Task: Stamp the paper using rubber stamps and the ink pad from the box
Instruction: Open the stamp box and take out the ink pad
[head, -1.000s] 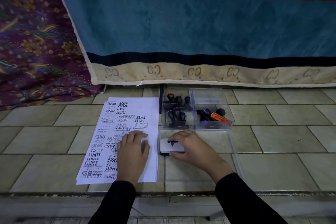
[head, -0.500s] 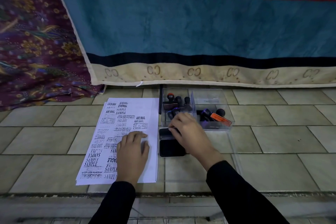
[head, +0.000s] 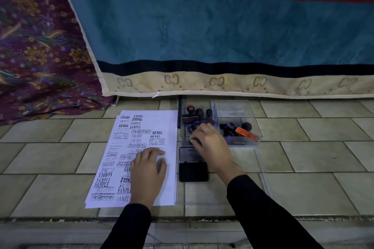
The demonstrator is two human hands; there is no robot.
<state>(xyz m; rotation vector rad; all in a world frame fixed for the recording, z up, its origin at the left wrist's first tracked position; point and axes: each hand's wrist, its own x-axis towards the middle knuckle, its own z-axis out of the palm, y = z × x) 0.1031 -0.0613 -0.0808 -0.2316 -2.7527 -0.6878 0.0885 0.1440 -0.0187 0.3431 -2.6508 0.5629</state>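
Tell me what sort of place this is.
Probably a home, on a tiled floor or low ledge rather than a desk: beige tiles, a striped teal and red blanket hanging behind, and floral purple fabric at the left. The paper and clear box lie directly on the tiles.

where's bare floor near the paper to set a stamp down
Bare tiles left of the paper and right of the clear box. Crowded beside the paper's right edge: open ink pad, right hand, and rubber stamps filling the box's left compartment.

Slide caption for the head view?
Left hand flat on stamped paper; right hand reaches into clear box of stamps beyond the open ink pad.
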